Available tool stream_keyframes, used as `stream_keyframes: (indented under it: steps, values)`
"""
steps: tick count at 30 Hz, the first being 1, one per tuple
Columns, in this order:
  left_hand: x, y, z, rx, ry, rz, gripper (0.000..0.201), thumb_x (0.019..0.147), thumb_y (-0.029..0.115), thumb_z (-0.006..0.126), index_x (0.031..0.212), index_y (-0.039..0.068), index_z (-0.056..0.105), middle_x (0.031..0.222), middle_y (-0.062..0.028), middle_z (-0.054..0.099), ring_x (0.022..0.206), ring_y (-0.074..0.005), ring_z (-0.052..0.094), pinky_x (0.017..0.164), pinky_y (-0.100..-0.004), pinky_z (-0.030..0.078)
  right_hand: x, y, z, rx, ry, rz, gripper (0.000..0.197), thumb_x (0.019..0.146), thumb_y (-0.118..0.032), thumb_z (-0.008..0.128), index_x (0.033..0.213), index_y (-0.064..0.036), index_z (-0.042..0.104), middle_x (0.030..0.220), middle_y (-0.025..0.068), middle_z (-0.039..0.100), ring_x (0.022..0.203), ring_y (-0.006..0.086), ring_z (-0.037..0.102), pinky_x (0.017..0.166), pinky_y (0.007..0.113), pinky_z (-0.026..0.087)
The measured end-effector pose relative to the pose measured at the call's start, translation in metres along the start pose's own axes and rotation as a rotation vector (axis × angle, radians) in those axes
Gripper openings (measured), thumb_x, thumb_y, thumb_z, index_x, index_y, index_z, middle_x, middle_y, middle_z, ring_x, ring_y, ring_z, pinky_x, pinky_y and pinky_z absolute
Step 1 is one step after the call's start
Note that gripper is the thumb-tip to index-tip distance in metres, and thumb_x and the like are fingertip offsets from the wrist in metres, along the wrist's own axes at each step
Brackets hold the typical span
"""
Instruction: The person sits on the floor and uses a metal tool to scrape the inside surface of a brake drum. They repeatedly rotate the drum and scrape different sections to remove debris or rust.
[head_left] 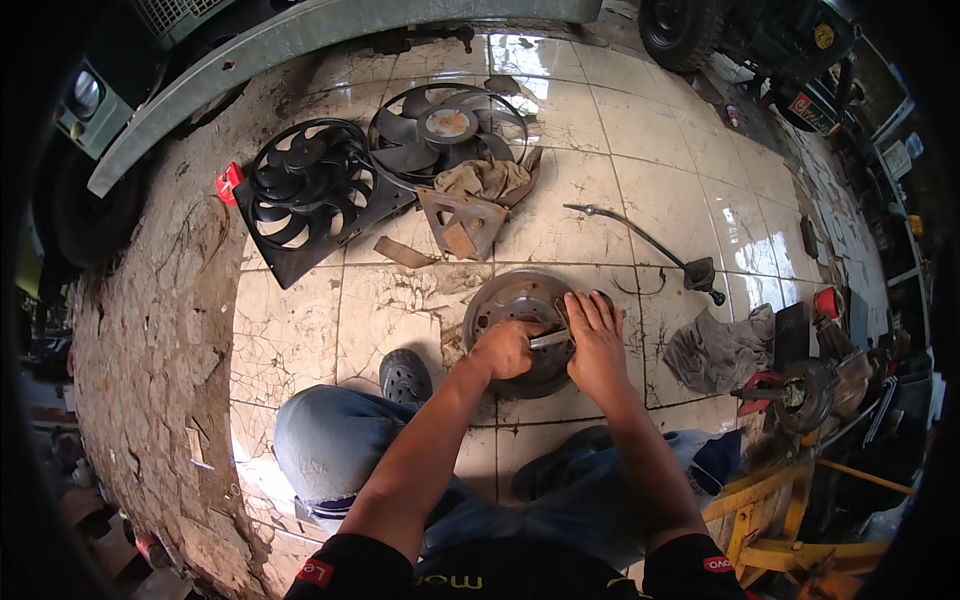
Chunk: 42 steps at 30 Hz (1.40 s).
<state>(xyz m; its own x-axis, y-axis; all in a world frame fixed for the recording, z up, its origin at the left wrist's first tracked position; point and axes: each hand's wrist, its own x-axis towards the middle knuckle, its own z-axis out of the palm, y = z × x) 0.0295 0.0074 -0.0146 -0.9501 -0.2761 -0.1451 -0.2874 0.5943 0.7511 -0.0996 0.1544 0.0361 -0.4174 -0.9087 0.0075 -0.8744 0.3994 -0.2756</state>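
Note:
A round, brownish metal brake plate [508, 290], dish-shaped with holes, lies on the tiles before me. Over its middle, my left hand [503, 349] is closed on a hand tool with a shiny metal end [549, 340]; the grip is hidden in my fist, so its exact kind cannot be made out. The tool's end points right, close to the thumb side of my right hand [597, 340]. That hand lies with fingers stretched over the plate's right side, against a dark curved piece [563, 312] mostly covered by the palm.
Beyond the plate are two black radiator fans [310, 180], a rusty triangular bracket [465, 222] and a rag [485, 180]. A black lever [640, 235] lies to the right, above a grey cloth [718, 348]. My shoe [405, 377] stands left of the plate; a yellow metal frame [770, 500] is at lower right.

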Motion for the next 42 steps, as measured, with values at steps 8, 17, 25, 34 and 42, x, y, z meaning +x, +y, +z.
stream_keyframes:
  steps: [8,17,25,34,42]
  values:
    - [0.0,0.004,0.0,-0.029,0.021,-0.071,0.049,0.074,0.007,0.061,0.123,0.013,0.07,0.127,-0.0165,0.067,0.117,-0.0376,0.062,0.102,-0.0442,0.05,-0.034,-0.019,0.006,0.039,0.036,-0.099,0.079,0.081,0.004,0.057,0.156,-0.0038,0.034,0.166,0.015,0.027,0.155,0.0368,0.019,0.123,0.058,0.016]
    - [0.0,0.002,-0.001,0.009,0.012,-0.043,0.059,0.072,0.008,0.06,0.131,0.012,0.066,0.13,-0.0182,0.065,0.118,-0.0383,0.062,0.105,-0.043,0.048,-0.029,-0.016,0.009,0.027,0.078,-0.082,0.083,0.079,0.004,0.058,0.157,-0.006,0.033,0.164,0.0132,0.03,0.154,0.0353,0.023,0.123,0.058,0.017]
    - [-0.002,0.003,0.002,-0.018,0.006,-0.055,0.069,0.074,0.008,0.057,0.14,0.025,0.062,0.138,-0.0153,0.062,0.126,-0.0369,0.058,0.109,-0.0407,0.047,0.002,0.015,0.007,0.054,0.041,0.11,0.089,0.075,0.006,0.062,0.157,-0.0011,0.028,0.161,0.0204,0.032,0.154,0.0387,0.021,0.123,0.059,0.015]
    - [0.001,0.008,0.0,0.034,-0.013,-0.129,0.068,0.074,0.01,0.061,0.14,0.026,0.061,0.133,-0.0155,0.065,0.12,-0.0354,0.062,0.105,-0.0414,0.05,-0.025,-0.015,0.001,0.076,0.03,0.031,0.09,0.076,0.003,0.06,0.158,0.0014,0.023,0.165,0.0229,0.021,0.155,0.042,0.014,0.123,0.06,0.013]
    - [-0.001,0.013,-0.002,-0.01,-0.016,-0.121,0.06,0.073,0.004,0.059,0.133,0.011,0.065,0.133,-0.0207,0.064,0.123,-0.0395,0.06,0.108,-0.0418,0.047,-0.03,-0.02,0.004,0.063,0.082,-0.029,0.09,0.075,0.004,0.061,0.158,-0.0011,0.026,0.163,0.0203,0.027,0.154,0.0399,0.019,0.122,0.062,0.015]
